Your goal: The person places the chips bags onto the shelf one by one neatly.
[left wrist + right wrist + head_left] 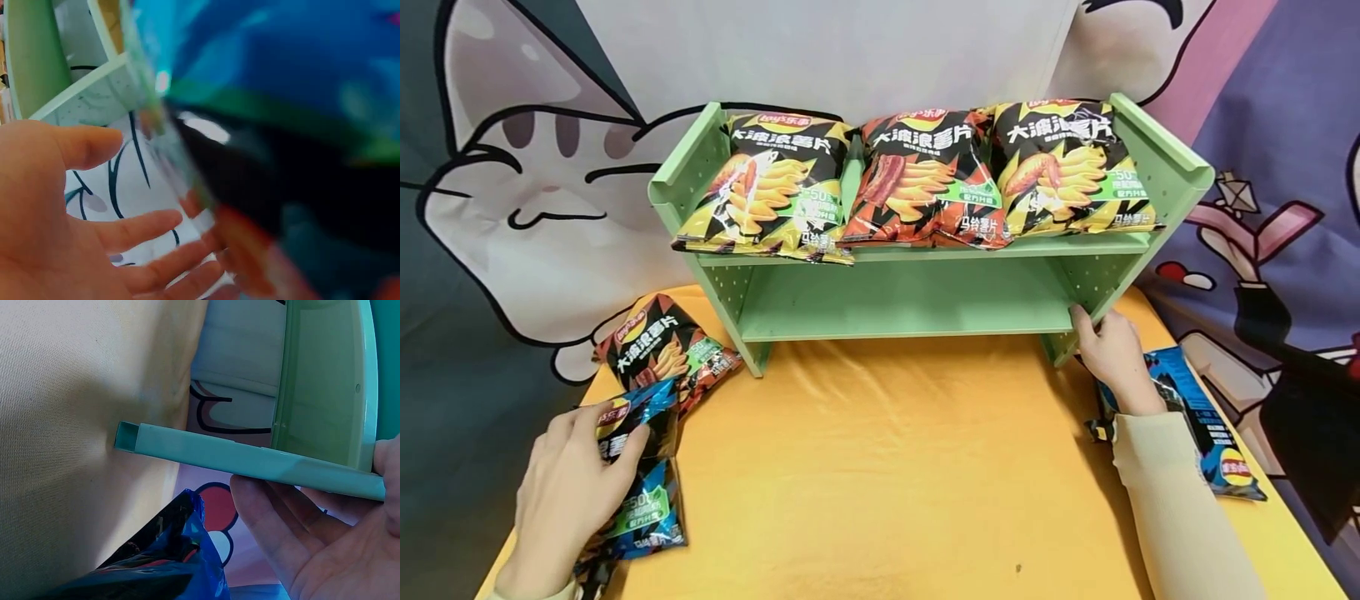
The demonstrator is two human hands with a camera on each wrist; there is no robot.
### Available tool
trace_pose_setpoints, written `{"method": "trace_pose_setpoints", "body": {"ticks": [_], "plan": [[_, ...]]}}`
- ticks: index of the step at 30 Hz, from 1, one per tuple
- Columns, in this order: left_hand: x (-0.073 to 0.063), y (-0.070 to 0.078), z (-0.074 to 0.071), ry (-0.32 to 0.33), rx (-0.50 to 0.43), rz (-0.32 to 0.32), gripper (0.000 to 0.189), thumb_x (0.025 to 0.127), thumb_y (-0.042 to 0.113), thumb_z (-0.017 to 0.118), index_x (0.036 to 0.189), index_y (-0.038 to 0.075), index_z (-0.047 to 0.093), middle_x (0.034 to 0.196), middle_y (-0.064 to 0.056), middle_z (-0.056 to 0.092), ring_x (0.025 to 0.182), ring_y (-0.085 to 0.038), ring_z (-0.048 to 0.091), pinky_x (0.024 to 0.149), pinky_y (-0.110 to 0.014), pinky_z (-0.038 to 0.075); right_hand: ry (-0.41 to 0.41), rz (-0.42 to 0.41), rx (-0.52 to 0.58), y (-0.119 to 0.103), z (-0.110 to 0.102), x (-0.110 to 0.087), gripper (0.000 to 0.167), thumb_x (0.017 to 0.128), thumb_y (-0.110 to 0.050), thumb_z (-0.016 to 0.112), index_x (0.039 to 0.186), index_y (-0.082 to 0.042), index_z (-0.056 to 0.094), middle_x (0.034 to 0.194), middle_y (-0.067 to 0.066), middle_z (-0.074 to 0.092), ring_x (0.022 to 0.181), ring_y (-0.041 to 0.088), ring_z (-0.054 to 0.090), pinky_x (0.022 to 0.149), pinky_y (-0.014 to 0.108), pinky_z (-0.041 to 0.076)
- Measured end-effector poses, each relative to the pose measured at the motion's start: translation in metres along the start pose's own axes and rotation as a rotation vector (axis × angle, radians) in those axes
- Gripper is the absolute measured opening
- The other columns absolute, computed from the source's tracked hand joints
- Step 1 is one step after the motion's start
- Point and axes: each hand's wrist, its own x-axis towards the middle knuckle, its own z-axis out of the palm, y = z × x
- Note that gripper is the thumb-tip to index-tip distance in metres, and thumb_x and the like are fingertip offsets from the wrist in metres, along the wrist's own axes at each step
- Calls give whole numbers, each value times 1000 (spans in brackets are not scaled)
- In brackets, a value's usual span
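My left hand (568, 479), fingers spread and fairly straight, is at a blue-and-black potato chip bag (651, 496) on the table's left side. In the left wrist view, that bag (262, 75) is large and blurred beside the fingers (144, 228); firm contact cannot be told. My right hand (1116, 354) grips the right side panel of a green two-tier shelf (910, 300). Seen from the right wrist, the thumb and fingers (275, 531) lie on opposite faces of the panel (250, 461). Part of the right fingers is hidden behind the panel in the head view.
On the upper tier sit a yellow chip bag (775, 187), a red one (925, 179) and another yellow one (1067, 171). A red chip bag (662, 346) lies left of the shelf. Right of it, a blue bag (1202, 425) lies partly behind the right forearm on the orange tablecloth (880, 467).
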Motion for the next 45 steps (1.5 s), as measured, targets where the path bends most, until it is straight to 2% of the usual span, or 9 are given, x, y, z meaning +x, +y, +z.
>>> {"method": "trace_pose_setpoints", "body": {"ticks": [7,10,14,18,25,28,35,40,45], "plan": [[-1,-17,5,-164,39,-122,102,98,70,48,160,-7,22,151,-45,23,128,-66,29,98,-80,33,-6,11,2,-2,0,0,48,110,-39,42,108,1,69,85,23,71,63,26,54,54,32,38],[1,-23,7,-253,39,-181,113,95,78,44,162,-7,9,154,-47,13,130,-69,26,99,-81,32,-4,2,4,-2,0,1,47,110,-37,42,108,2,69,82,23,70,62,27,54,54,33,38],[4,-30,8,-329,24,-243,122,92,84,39,162,-7,-1,156,-48,6,132,-70,24,101,-81,31,-3,2,4,-1,0,0,47,110,-37,42,110,2,69,83,23,70,64,29,55,55,33,39],[8,-38,10,-411,1,-274,123,91,87,34,162,-5,-7,157,-49,1,134,-71,21,99,-82,31,-2,7,5,1,-1,-1,47,110,-37,42,112,2,69,85,24,71,68,32,58,58,34,40],[19,-56,6,-546,-58,-293,127,90,89,33,159,-6,-16,155,-51,-3,138,-71,13,97,-84,31,-9,18,2,1,-2,-1,48,110,-38,41,110,0,69,79,21,69,59,24,52,53,34,38],[21,-61,8,-551,-77,-342,134,87,90,39,157,-8,-19,156,-50,-1,139,-70,14,99,-82,32,-14,16,3,0,0,0,48,110,-39,41,111,0,69,78,20,69,57,21,51,52,33,38],[19,-64,19,-489,-54,-480,140,84,89,47,157,-9,-22,159,-46,2,138,-69,21,102,-80,34,-9,14,6,0,2,0,47,110,-39,42,107,-1,70,77,19,69,56,21,51,52,34,39],[17,-65,22,-485,-43,-509,137,86,88,46,157,-8,-22,158,-46,3,134,-70,24,101,-78,37,-19,20,7,0,2,0,48,110,-40,41,102,-2,69,69,16,64,50,18,48,49,33,38],[13,-65,23,-452,-82,-515,133,89,84,47,158,-8,-20,161,-44,-2,135,-70,21,102,-79,34,-18,21,12,0,2,0,47,110,-41,41,99,-3,67,65,14,60,47,18,45,47,33,36]]}}
